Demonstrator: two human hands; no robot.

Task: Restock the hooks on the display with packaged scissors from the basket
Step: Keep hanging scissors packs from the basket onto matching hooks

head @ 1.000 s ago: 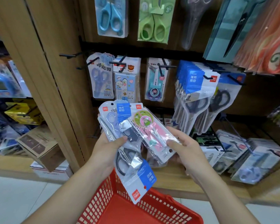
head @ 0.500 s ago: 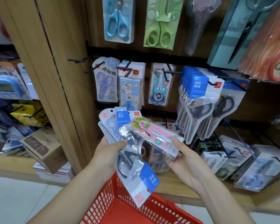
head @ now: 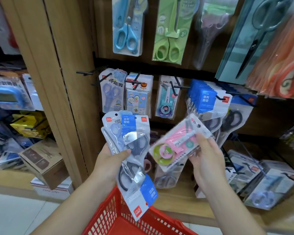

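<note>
**Both hands loaded in front of the hook wall**

Left hand: thumb clamps a fan of scissor packs. Right hand: fingers curled round a pink scissor pack, tilted, apart from the fan. Red basket under the wrists. Behind: wooden panel, black hooks, hung blue-label packs just behind the pink one. Cardboard box on the low shelf at left; pale tiled floor.

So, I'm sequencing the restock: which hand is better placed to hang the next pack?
Right. The right hand holds just the pink pack, raised towards the hooks; the left hand grips several fanned packs.
</note>
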